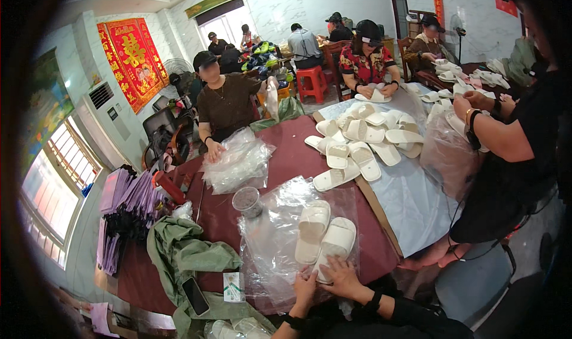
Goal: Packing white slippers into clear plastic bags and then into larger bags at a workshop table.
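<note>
A pair of off-white open-toed slippers lies side by side over a clear plastic bag (268, 220) on the table in front of me. The left slipper (312, 232) sits slightly farther away than the right slipper (338, 242). My right hand (344, 278) grips the near heel end of the right slipper, its fingers over the sole. Close beside it, my left hand (305, 288) has its fingers pinched at the near edge of the plastic bag; the exact grip is small and partly hidden.
Farther right is a heap of white slippers (363, 133) on a pale sheet. A round clear tub (246, 202), more plastic bags (238, 163), green cloth (190, 249), a phone (195, 296) and a small card (233, 287) lie leftward. Several people work around the tables.
</note>
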`<state>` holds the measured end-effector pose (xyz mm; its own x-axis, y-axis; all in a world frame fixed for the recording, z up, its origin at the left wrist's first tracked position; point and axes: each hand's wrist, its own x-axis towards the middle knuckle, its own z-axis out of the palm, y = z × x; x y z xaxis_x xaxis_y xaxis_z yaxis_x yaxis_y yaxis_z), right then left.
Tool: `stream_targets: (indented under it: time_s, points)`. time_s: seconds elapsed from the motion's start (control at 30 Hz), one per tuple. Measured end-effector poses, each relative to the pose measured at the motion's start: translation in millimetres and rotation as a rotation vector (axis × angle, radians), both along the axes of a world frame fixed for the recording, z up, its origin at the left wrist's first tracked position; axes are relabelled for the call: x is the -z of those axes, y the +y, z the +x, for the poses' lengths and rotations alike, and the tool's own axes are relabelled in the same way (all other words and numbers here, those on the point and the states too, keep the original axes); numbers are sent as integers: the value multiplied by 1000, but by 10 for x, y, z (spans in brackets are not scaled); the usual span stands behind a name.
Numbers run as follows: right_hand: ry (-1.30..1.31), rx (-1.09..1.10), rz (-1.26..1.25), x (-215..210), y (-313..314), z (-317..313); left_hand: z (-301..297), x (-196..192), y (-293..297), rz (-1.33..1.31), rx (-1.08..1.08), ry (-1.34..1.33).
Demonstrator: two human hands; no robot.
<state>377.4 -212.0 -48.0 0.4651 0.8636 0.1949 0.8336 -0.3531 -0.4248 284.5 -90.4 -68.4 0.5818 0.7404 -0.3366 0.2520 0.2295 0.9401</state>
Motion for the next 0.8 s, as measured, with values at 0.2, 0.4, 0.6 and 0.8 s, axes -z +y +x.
stream_targets:
  time_s: [0.2,0.4,0.6,0.8]
  points:
    - [23,26,49,26,19,35,-72,311,73,-146,-12,-225]
    - [7,83,196,-61,168,93,-120,240,82,-105,190,-188]
    - [26,112,181,53,248,122,-104,160,34,-255,229,-283]
    - [196,-1,240,137,12,281,-169,268,82,-492,190,-285]
